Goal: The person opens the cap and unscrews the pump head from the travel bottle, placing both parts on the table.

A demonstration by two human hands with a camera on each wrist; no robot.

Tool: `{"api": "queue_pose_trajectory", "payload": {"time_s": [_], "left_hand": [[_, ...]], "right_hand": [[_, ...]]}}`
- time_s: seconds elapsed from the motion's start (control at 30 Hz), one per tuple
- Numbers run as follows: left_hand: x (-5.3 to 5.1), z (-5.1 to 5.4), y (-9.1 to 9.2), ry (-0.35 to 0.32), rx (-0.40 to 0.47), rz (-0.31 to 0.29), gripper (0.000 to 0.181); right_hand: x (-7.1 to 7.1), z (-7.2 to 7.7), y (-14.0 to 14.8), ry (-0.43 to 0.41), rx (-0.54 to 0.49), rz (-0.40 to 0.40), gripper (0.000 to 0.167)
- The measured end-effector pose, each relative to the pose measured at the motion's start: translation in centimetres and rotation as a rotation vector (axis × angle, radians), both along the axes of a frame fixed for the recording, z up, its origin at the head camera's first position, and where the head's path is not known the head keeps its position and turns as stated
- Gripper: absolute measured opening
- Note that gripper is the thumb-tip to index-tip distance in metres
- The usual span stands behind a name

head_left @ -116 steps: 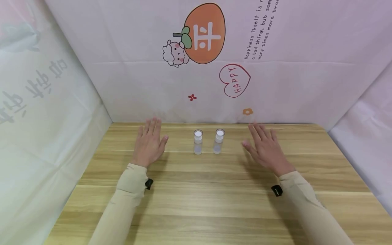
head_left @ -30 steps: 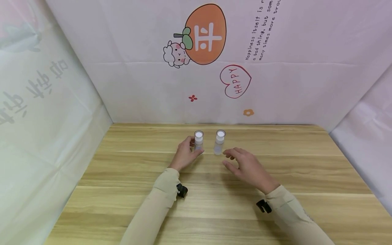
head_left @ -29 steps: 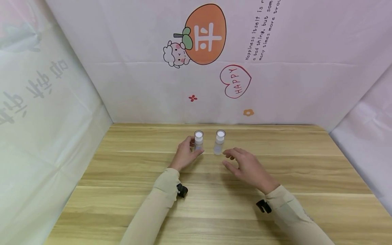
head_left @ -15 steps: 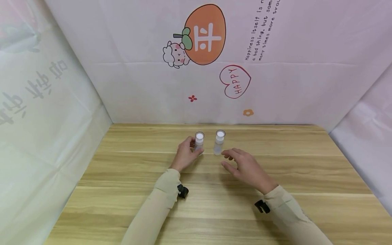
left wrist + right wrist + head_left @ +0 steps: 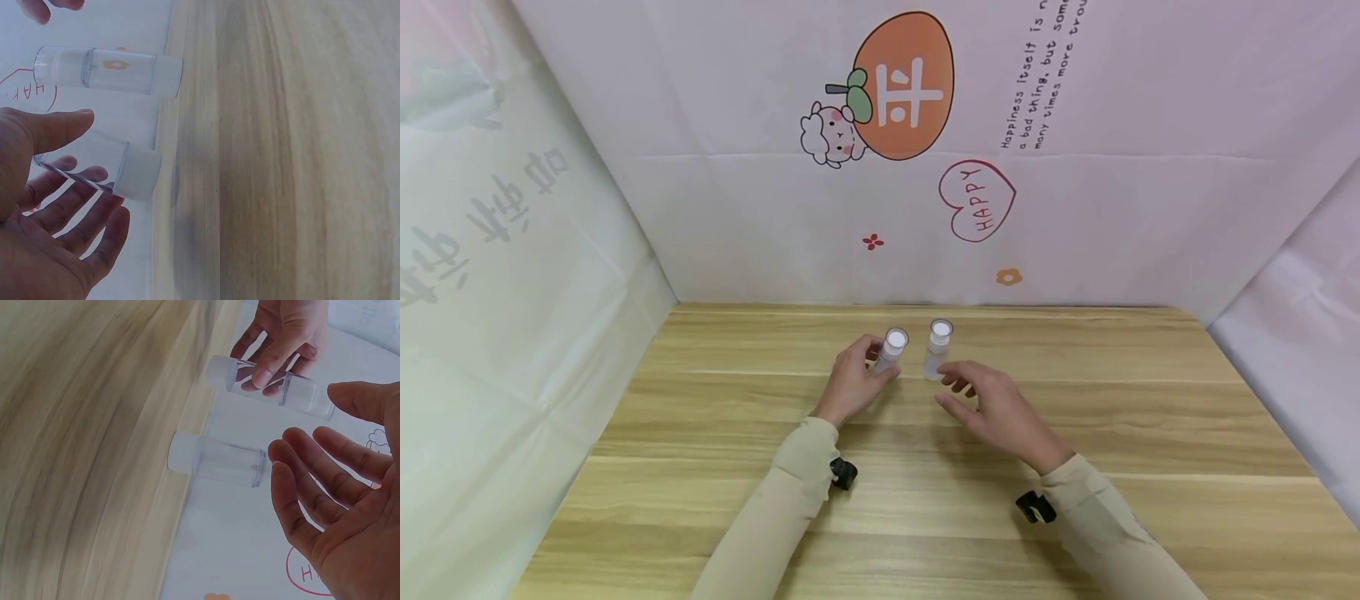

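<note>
In the head view, the left hand (image 5: 850, 383) grips the tilted bottle (image 5: 892, 352) between thumb and fingers, at its two o'clock. The upright bottle (image 5: 937, 352) stands at ten o'clock from the right hand (image 5: 1000, 407), whose loosely bent fingers hold nothing; contact is unclear. The wrist views show thick white bases (image 5: 139, 174); only the head view shows beige sleeves (image 5: 775, 500).

Head view looks down; closer wrist views share the bottles (image 5: 119, 71).
</note>
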State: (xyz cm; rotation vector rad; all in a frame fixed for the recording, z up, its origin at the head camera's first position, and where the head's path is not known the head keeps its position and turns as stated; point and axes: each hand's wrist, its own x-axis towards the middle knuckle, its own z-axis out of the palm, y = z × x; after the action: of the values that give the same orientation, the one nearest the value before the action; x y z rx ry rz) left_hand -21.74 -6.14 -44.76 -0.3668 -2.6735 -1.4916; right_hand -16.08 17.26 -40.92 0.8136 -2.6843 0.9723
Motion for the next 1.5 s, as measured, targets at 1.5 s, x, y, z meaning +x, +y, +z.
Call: {"api": "queue_pose_trajectory", "payload": {"time_s": [1.5], "left_hand": [[2.4,1.7,-1.0,0.303,-0.304,-0.081,0.034]], "right_hand": [[-0.3,0.0,-2.0,-0.141,-0.217,-0.01,0.059]]}}
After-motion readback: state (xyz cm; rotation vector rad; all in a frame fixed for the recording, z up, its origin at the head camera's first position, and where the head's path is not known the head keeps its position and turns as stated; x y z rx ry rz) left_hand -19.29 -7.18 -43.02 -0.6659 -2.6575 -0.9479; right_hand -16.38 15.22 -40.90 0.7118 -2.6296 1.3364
